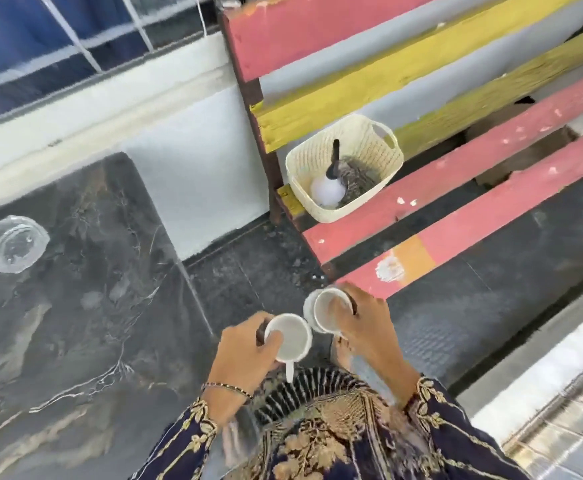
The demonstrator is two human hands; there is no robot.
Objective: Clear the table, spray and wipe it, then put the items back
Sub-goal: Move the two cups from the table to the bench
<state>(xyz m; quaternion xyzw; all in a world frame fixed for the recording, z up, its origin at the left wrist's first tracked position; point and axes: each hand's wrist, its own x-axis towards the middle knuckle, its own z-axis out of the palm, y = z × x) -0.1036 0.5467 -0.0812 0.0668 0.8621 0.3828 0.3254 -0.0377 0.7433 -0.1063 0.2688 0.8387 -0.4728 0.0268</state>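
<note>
The left hand (pixel 245 355) grips a white cup (pixel 291 341) by the rim. Just beside it, the right hand (pixel 369 327) grips a second cup (pixel 328 317) the same way. Both cups hang over the floor (pixel 265 271), off the surface (pixel 75 323), likely being carried away so it can be wiped. That dark marbled surface lies to the left, and a glass dish (pixel 11 244) on it is not yet cleared. To the right, a pink-and-yellow slatted bench (pixel 456 188) carries a cream basket (pixel 345 211).

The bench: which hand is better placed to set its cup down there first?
Probably the right hand: the cup it grips is next to the end of the bench's pink slat. The left hand, gripping another cup, is farther, on the table side.
</note>
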